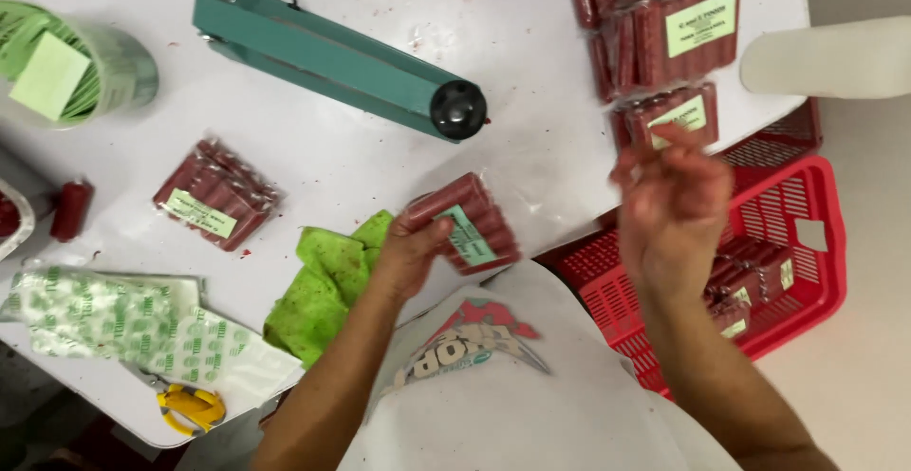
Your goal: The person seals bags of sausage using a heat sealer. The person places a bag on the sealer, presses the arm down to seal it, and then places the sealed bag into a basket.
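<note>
My left hand grips a clear bag of dark red sausage sticks with a green label, holding it at the near edge of the white table. My right hand is raised and blurred over the table's right edge, fingers loosely curled with nothing visible in them. Just beyond it lies a labelled sausage pack, one of a stack of sealed packs. A teal heat sealer lies across the table ahead of me.
A red plastic basket holding packs stands to my right. Another sealed pack, a green cloth, printed bags, a yellow tool, a tub of green labels and a loose sausage lie on the left.
</note>
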